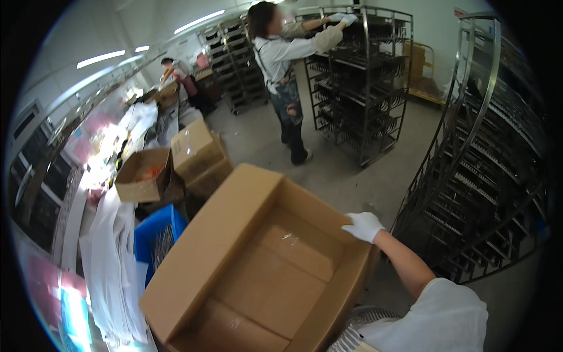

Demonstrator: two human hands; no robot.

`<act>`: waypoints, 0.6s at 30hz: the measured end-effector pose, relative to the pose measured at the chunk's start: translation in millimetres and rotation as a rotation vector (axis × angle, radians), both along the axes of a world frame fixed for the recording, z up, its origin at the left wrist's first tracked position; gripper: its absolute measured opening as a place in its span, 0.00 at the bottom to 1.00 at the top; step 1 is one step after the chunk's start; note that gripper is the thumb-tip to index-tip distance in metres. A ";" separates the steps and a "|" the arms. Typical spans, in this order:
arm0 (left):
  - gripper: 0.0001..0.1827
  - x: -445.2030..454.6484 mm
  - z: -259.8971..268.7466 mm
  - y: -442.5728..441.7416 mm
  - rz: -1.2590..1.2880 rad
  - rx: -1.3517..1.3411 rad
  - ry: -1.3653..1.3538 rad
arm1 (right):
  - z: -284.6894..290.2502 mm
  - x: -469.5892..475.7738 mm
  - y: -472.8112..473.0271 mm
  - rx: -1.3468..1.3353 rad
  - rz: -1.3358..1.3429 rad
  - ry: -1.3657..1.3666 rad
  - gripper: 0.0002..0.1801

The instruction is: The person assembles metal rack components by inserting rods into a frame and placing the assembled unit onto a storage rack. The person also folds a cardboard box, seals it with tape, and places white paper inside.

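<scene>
A large open-topped cardboard box tilts in front of me, with its bare inside facing up and a strip of clear tape on an inner panel. My right hand, in a white glove, grips the box's far right corner edge. My left hand is out of view. Just left of the box stands a blue plastic bin holding thin metal rods or wires. White sheets of material hang over the workbench beside it.
A smaller open carton holds orange pieces, and a closed carton stands behind it. A co-worker reaches into a wheeled metal rack. Another tall rack stands close on my right. A second person is farther back.
</scene>
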State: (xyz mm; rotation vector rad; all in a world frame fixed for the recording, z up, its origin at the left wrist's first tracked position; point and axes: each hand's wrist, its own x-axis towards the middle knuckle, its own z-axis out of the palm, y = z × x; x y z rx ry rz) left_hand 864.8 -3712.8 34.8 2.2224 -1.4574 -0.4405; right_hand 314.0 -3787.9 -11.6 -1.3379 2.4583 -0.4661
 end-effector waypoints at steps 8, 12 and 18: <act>0.37 -132.1 -132.7 -262.8 -0.617 0.018 0.066 | -64.1 -128.5 41.2 0.158 -0.433 0.084 0.23; 0.37 -148.4 -208.7 -365.4 -0.698 0.119 0.015 | -101.4 -119.0 5.5 0.260 -0.490 0.104 0.24; 0.35 -120.8 -233.2 -443.6 -0.583 0.227 0.006 | -180.9 -75.7 -86.8 0.240 -0.518 -0.030 0.25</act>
